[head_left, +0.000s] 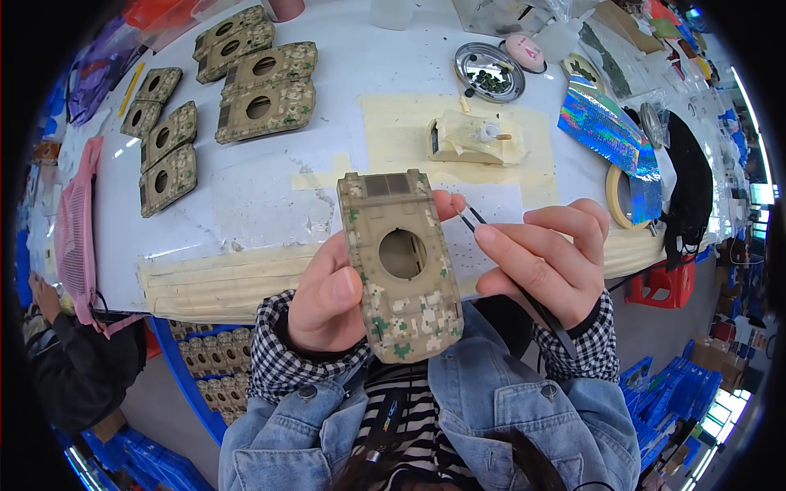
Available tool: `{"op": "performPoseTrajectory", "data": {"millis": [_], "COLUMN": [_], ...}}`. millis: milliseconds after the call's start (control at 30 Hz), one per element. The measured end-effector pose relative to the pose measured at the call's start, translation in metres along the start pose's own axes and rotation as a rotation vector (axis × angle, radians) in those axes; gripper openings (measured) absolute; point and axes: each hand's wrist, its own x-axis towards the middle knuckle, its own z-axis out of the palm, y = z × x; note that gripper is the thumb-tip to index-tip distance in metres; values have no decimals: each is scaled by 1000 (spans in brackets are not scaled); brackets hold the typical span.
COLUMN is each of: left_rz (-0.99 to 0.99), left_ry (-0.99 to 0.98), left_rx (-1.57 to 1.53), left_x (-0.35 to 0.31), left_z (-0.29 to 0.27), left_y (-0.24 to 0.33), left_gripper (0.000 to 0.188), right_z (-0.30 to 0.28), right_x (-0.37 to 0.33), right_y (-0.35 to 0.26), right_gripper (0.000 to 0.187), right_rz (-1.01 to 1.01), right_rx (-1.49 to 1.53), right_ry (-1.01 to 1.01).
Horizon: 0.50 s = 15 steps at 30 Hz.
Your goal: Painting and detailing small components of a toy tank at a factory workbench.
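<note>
While the left hand [327,307] grips one camouflage hull [393,299] over the table's [246,192] near edge, long axis near-to-far, dark panels [386,186] pointing away and slightly left, the right hand [565,258] pinches one pair of tweezers [540,309] beside it, with one taped model [467,139], one dish [475,59] and eight more hulls [286,110] beyond.

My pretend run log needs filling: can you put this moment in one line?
left hand: holds camouflage model tank hull; right hand: holds black tweezers; white table: more hulls, round dish of small green parts
</note>
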Motion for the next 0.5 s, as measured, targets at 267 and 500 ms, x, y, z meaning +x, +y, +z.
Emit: {"op": "performPoseTrajectory", "data": {"millis": [267, 500], "left_rz": [25, 26], "left_ry": [-33, -31], "left_rx": [17, 52], "left_x": [1, -2], "left_z": [-2, -6], "left_y": [-3, -2], "left_gripper": [101, 102], "right_z": [-2, -2], "right_x": [1, -8], "right_y": [8, 4], "right_gripper": [39, 27], "right_rz": [135, 496], "right_rx": [287, 811], "right_ry": [-29, 25]}}
